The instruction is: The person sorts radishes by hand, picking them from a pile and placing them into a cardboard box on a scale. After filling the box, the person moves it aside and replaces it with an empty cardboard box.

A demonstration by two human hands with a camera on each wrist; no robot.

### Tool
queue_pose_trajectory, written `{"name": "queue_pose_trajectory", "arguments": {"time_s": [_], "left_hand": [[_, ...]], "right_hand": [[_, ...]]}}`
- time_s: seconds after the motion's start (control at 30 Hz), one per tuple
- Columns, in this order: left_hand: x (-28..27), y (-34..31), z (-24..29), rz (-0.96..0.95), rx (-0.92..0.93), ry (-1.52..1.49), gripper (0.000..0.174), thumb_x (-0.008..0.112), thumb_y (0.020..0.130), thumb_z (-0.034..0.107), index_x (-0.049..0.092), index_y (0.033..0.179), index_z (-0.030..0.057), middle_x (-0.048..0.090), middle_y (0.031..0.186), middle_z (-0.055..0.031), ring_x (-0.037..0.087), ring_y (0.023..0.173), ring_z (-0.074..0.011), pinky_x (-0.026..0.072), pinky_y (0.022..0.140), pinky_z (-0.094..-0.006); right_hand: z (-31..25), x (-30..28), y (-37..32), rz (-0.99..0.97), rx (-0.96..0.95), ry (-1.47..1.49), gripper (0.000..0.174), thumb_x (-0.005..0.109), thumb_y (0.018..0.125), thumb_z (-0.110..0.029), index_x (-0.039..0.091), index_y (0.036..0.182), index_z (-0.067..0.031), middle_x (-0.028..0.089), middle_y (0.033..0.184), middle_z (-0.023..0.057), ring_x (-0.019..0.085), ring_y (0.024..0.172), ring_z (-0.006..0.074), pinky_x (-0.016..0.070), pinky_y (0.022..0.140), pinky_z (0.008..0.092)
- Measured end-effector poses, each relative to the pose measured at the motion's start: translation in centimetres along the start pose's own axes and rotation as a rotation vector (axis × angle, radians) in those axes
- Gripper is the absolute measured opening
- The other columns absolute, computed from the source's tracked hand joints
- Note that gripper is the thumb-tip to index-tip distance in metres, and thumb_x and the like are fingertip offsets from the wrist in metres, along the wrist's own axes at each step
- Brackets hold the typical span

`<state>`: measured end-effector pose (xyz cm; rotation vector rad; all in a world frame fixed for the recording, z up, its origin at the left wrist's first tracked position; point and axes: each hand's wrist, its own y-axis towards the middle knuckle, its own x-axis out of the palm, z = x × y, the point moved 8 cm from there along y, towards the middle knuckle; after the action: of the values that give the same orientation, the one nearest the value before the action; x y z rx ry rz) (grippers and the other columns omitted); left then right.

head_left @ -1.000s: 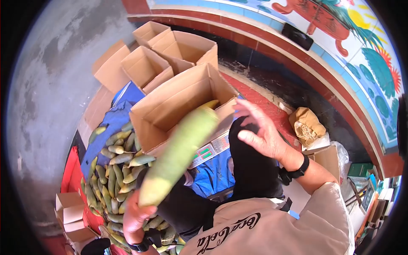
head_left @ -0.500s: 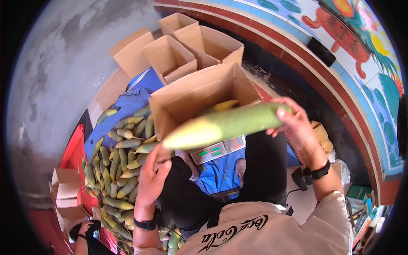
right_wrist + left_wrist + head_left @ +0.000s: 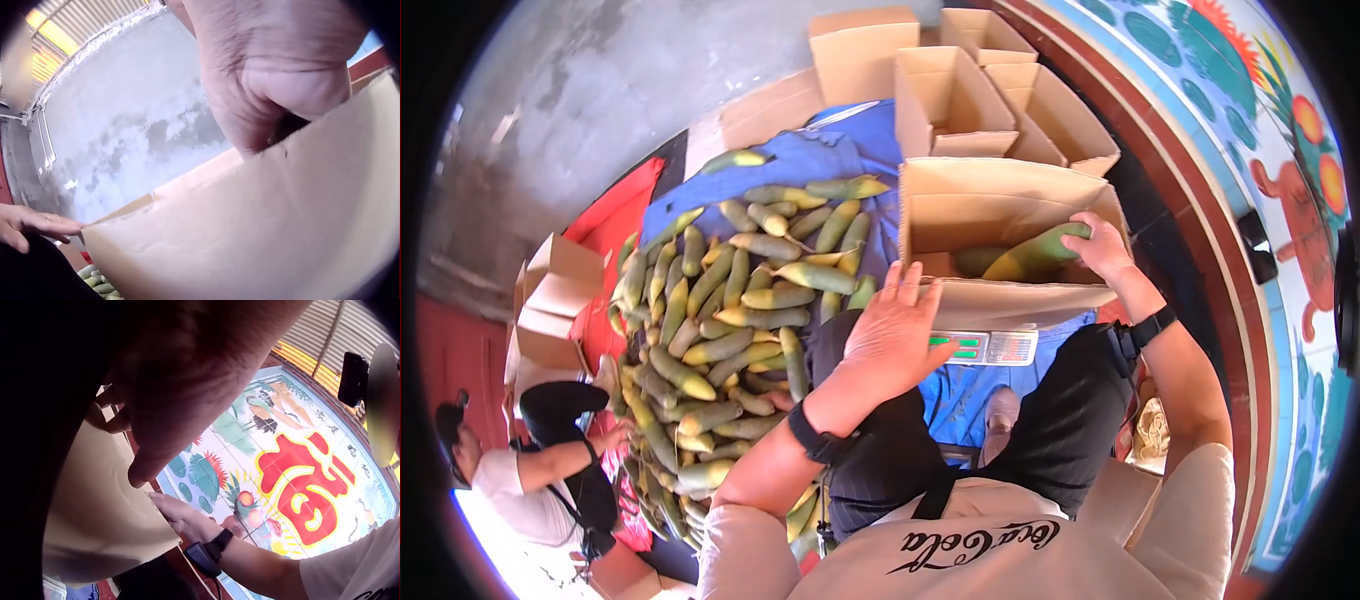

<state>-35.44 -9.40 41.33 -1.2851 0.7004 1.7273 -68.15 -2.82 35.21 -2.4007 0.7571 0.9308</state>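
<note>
A large green radish (image 3: 1030,256) with a yellowish end lies slanted inside an open cardboard box (image 3: 1020,300). My right hand (image 3: 1104,250) reaches over the box's right side and grips the radish's green end. Beside it in the box sits another, darker radish (image 3: 977,262). At the near left corner of the box rests my left hand (image 3: 890,335), its fingers extended along the rim. In the right wrist view the box wall (image 3: 250,231) hides the fingers of my right hand (image 3: 281,81). Under the box a scale (image 3: 1005,347) shows green displays.
A big pile of green radishes (image 3: 730,330) covers the blue sheet (image 3: 850,145) to the left. Several open cardboard boxes (image 3: 955,95) stand behind. Another person (image 3: 525,470) is at the lower left. A tiled mural wall (image 3: 1300,200) runs along the right.
The radish went from my left hand into both hands, and now my right hand has it down inside the box. My left hand has moved to the box rim. The view has swung left.
</note>
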Motion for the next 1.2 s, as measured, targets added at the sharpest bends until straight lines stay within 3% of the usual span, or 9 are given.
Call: {"name": "queue_pose_trajectory", "arguments": {"time_s": [0.1,0.37,0.57,0.63,0.8,0.9,0.93,1.07,1.2], "left_hand": [[0.1,0.0,-0.1,-0.012,-0.011,-0.004,0.074,0.059,0.085,0.044,0.038,0.137,-0.0031,0.029,0.145,-0.028,0.023,0.138,-0.0411,0.0266,0.112,-0.0432],[0.7,-0.1,0.0,0.001,-0.004,0.035,0.075,0.058,0.086,0.047,0.038,0.138,-0.0035,0.031,0.144,-0.0282,0.025,0.137,-0.0419,0.0279,0.111,-0.0452],[0.6,-0.1,0.2,0.023,-0.035,0.045,0.074,0.057,0.086,0.048,0.04,0.137,-0.0024,0.033,0.143,-0.0274,0.026,0.137,-0.0429,0.0279,0.111,-0.0469],[0.5,-0.2,0.1,0.067,-0.041,0.036,0.07,0.059,0.085,0.045,0.043,0.135,-0.0009,0.037,0.141,-0.0265,0.029,0.135,-0.0417,0.0285,0.111,-0.0458],[-3.2,-2.4,-2.6,0.432,0.065,-0.533,0.051,0.067,0.083,0.026,0.053,0.126,0.0019,0.047,0.136,-0.0232,0.042,0.13,-0.0351,0.033,0.108,-0.0419],[-6.0,-7.0,-9.2,0.575,-0.163,-0.523,0.038,0.064,0.086,0.017,0.058,0.121,0.0025,0.057,0.127,-0.0147,0.052,0.121,-0.0243,0.0387,0.103,-0.034],[-5.2,-8.9,-13.0,0.624,-0.284,-0.52,0.037,0.064,0.086,0.022,0.06,0.116,0.0017,0.06,0.12,-0.0205,0.057,0.113,-0.0318,0.0438,0.097,-0.0366],[1.4,-17.6,-23.6,0.513,-0.729,-0.554,0.033,0.06,0.088,0.024,0.063,0.108,-0.0019,0.067,0.099,-0.0188,0.065,0.094,-0.0289,0.0486,0.084,-0.0345],[14.6,-22.8,-27.5,0.229,-0.915,-0.596,0.037,0.059,0.087,0.029,0.064,0.109,-0.0001,0.068,0.098,-0.0184,0.065,0.092,-0.0299,0.0491,0.082,-0.0371]], "right_hand": [[0.7,3.1,1.7,-0.158,-0.069,-0.178,0.049,0.071,0.079,-0.023,0.057,0.121,-0.0015,0.063,0.109,0.0204,0.059,0.106,0.0311,0.0445,0.092,0.0373],[2.5,1.3,2.0,-0.251,-0.149,-0.707,0.046,0.068,0.081,-0.017,0.056,0.121,0.0016,0.062,0.112,0.0215,0.06,0.105,0.0318,0.045,0.092,0.0364],[-0.5,2.9,-2.7,-0.518,0.06,-0.197,0.036,0.063,0.085,-0.015,0.059,0.116,0.0023,0.065,0.106,0.0198,0.063,0.099,0.0326,0.0486,0.086,0.0357],[-2.3,3.0,-2.6,-0.382,-0.379,-0.382,0.031,0.062,0.087,-0.013,0.06,0.114,0.0023,0.067,0.1,0.0172,0.065,0.09,0.0271,0.0504,0.081,0.0333],[-7.6,-3.4,-8.9,0.145,-0.555,-0.131,0.023,0.058,0.091,-0.01,0.06,0.111,0.0012,0.067,0.095,0.0128,0.064,0.081,0.0181,0.05,0.076,0.0285],[-5.6,-7.0,-13.1,0.385,-0.485,-0.044,0.02,0.053,0.094,-0.011,0.061,0.108,0.0011,0.064,0.092,0.0101,0.064,0.08,0.0167,0.0494,0.075,0.0282],[-4.0,-8.0,-14.0,0.449,-0.469,-0.063,0.02,0.052,0.095,-0.012,0.061,0.108,0.0011,0.064,0.091,0.0094,0.063,0.079,0.0161,0.0493,0.074,0.028],[3.8,-7.4,-15.8,0.465,-0.273,-0.06,0.019,0.052,0.095,-0.013,0.061,0.104,0.0016,0.064,0.092,0.0114,0.063,0.079,0.0181,0.0497,0.075,0.0298],[6.7,-3.8,-16.9,0.47,-0.393,-0.349,0.016,0.053,0.093,-0.012,0.061,0.1,0.0004,0.061,0.099,0.0151,0.059,0.093,0.0318,0.0467,0.084,0.0362]]}}
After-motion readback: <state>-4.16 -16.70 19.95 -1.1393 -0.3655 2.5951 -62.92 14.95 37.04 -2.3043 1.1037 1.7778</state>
